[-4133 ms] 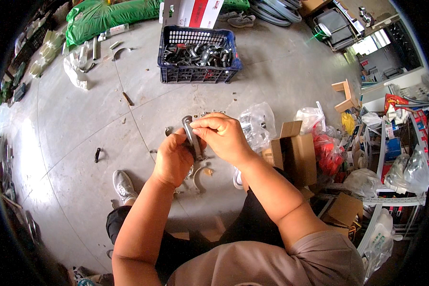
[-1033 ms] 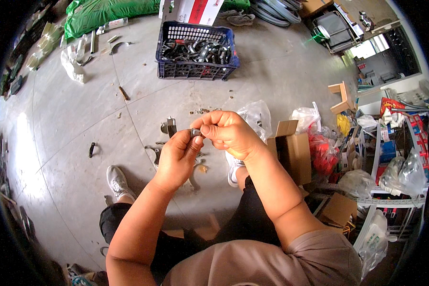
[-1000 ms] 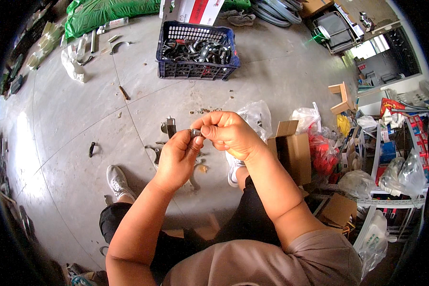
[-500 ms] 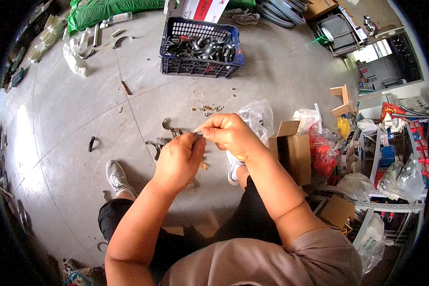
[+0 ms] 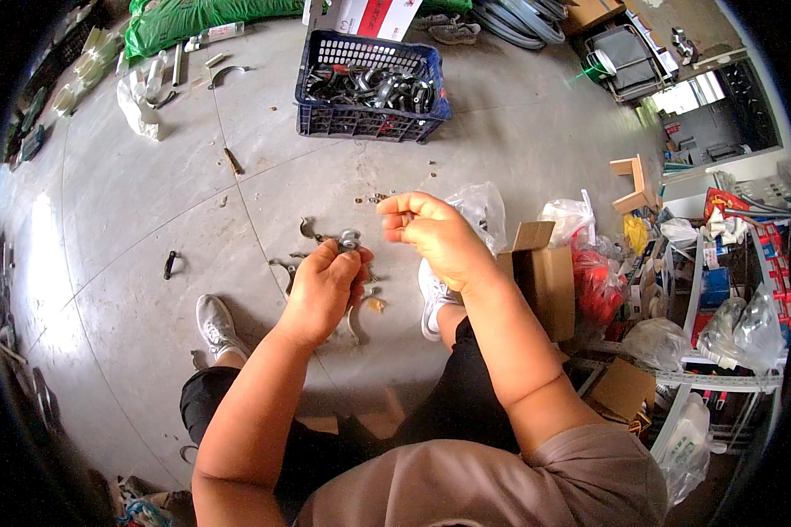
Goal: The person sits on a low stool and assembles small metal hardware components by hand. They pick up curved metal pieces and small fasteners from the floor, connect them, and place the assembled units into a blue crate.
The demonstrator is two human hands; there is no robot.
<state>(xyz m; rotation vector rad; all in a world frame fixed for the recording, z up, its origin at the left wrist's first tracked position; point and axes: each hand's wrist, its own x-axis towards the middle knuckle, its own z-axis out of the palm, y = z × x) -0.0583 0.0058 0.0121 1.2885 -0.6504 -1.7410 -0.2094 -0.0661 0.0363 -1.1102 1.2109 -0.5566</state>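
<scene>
A small grey metal clamp piece with a rounded, ring-like top (image 5: pixel 351 239) is held at the tips of the left hand (image 5: pixel 325 290); its thumb and fingers (image 5: pixel 338 259) are closed around the lower part, so only the rounded top shows above them. The piece is raised over the grey concrete floor (image 5: pixel 132 228), between the knees of the seated person. The right hand (image 5: pixel 435 239) is held just beside it to the right, apart from the piece, its fingers (image 5: pixel 394 220) curled in and pinched together; whether anything small is held in them cannot be told.

Below the left fingers, curved grey metal clamp halves (image 5: pixel 294 268) are scattered on the floor, and a white shoe (image 5: pixel 213 321) is seen to the left of the wrist. To the right of the right fingers a crumpled clear plastic bag (image 5: pixel 483 206) lies beside an open brown cardboard box (image 5: pixel 540 272), with a red plastic bag (image 5: pixel 599 285) just past it.

Farther ahead of the fingers, a blue plastic crate full of dark metal clamps (image 5: pixel 373 83) is set on the floor. Behind it a white and red flat carton (image 5: pixel 373 13) is seen, and to its left long green sacks (image 5: pixel 202 16).
</scene>
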